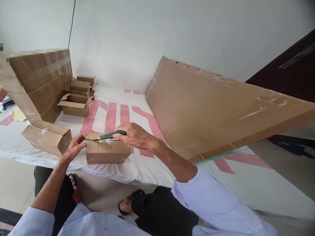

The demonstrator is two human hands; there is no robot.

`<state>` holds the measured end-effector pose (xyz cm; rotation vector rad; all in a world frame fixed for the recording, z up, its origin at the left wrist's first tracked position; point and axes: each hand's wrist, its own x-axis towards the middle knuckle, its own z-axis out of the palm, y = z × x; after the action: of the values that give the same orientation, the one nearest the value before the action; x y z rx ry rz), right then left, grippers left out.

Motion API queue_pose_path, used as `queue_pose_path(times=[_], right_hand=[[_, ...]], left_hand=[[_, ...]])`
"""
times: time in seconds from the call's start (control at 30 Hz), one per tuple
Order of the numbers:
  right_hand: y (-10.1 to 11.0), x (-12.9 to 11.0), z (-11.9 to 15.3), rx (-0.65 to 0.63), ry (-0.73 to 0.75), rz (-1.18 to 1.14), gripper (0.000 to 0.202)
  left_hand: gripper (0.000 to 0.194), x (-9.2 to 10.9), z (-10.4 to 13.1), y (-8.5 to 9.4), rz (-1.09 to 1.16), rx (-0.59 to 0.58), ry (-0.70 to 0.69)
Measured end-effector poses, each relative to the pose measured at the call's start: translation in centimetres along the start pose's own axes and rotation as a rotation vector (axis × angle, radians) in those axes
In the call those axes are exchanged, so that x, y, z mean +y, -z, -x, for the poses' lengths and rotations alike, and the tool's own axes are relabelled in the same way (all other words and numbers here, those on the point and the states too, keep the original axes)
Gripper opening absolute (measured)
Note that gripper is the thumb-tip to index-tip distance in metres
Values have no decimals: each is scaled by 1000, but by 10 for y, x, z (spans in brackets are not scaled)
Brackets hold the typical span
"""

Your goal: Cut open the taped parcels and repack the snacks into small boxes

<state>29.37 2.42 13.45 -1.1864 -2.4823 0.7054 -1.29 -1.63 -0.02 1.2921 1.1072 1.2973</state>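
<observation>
My right hand [134, 135] is closed around a green utility knife [112, 133]. The blade points left and lies along the top of a small cardboard box [108, 153], near its taped seam. At the box's left end, my left hand [75, 146] pinches the edge of the top flap, which is slightly raised there. A second small cardboard box [48, 136], taped across its top, sits just left of my left hand. The inside of the box under the knife is hidden.
A stack of taped cartons [41, 78] stands at the left, with several open small boxes [75, 105] beside it. A large cardboard sheet [209, 108] leans at the right. White cloth with red markings [120, 118] covers the table. Part of another person's arm [2, 93] shows far left.
</observation>
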Motion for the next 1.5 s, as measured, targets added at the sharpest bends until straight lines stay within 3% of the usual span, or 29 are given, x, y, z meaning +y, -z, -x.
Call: queue_pose_path(times=[0.4,0.57,0.7,0.8,0.9,0.97,1.07,1.23,1.3,1.37,1.5], right_hand=[[19,-3,2,5,-44,220,37],[27,17,10,86,-45,211,36],[31,31,21,110,-20,178,35],[40,40,38,113,-70,183,37],[44,65,62,235,-152,92,36],[32,96,81,395,-189,13,42],[-12,152,106,593,-248,18,47],[-109,223,137,641,-427,196,37],[-132,237,144,614,-479,242,36],[-140,243,146,582,-515,266,35],[-125,221,126,660,-429,233,29]], left_hand=[[30,12,3,-2,-66,-48,-25],[35,19,6,-2,-210,-95,-92],[40,13,3,4,-253,-83,-76],[48,5,-1,11,-246,-57,-55],[58,3,-4,18,-253,-90,-44],[64,4,-5,22,-273,-124,-24],[81,9,-7,25,-293,-190,20],[120,19,-8,25,-471,-296,52],[124,21,-7,25,-541,-308,26],[124,21,-6,24,-597,-315,-15],[121,19,-8,24,-703,-307,-90]])
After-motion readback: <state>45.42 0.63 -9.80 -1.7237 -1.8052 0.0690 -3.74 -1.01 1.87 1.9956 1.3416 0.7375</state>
